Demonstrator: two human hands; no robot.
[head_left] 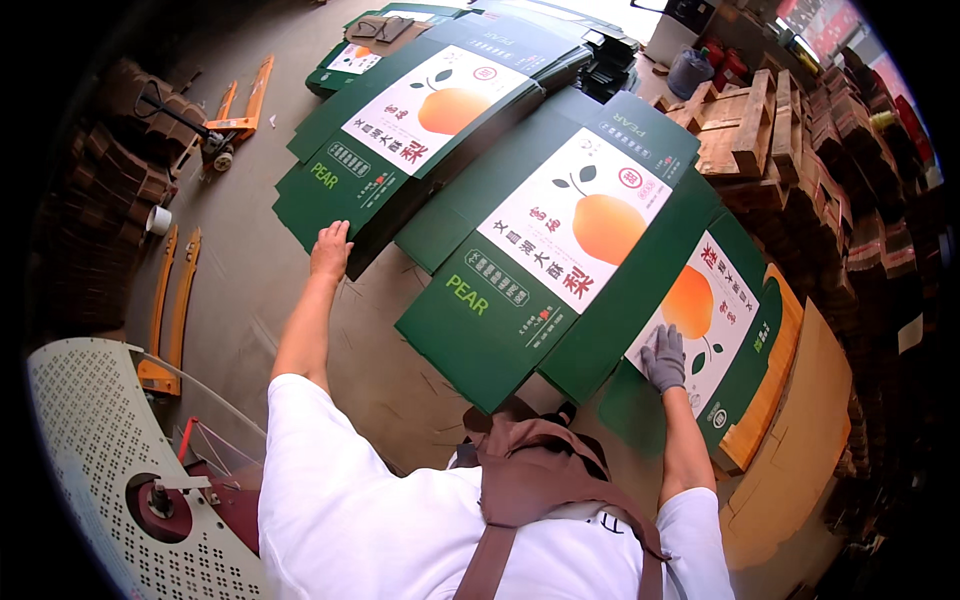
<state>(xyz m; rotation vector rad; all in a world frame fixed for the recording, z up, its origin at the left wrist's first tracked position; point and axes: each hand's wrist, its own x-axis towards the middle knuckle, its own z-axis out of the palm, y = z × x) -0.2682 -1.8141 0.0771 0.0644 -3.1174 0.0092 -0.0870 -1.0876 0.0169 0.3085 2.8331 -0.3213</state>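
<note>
A large flat printed carton blank (615,340), green with white panels and orange pear pictures, lies unfolded in front of me. My right hand (664,358), in a grey glove, rests flat on its right-hand white panel with the fingers stretched out. To the left is a stack of similar green carton blanks (400,150), its side edge dark. My bare left hand (331,248) touches the near edge of this stack, fingers extended and pointing away from me. Neither hand has its fingers wrapped round anything.
An orange pallet jack (240,125) stands at the far left, with orange forks (175,300) nearer. A perforated pale machine guard (110,430) is at lower left. Wooden pallets (745,130) and stacked cardboard (860,140) line the right. Brown cardboard (805,400) lies beside the blank.
</note>
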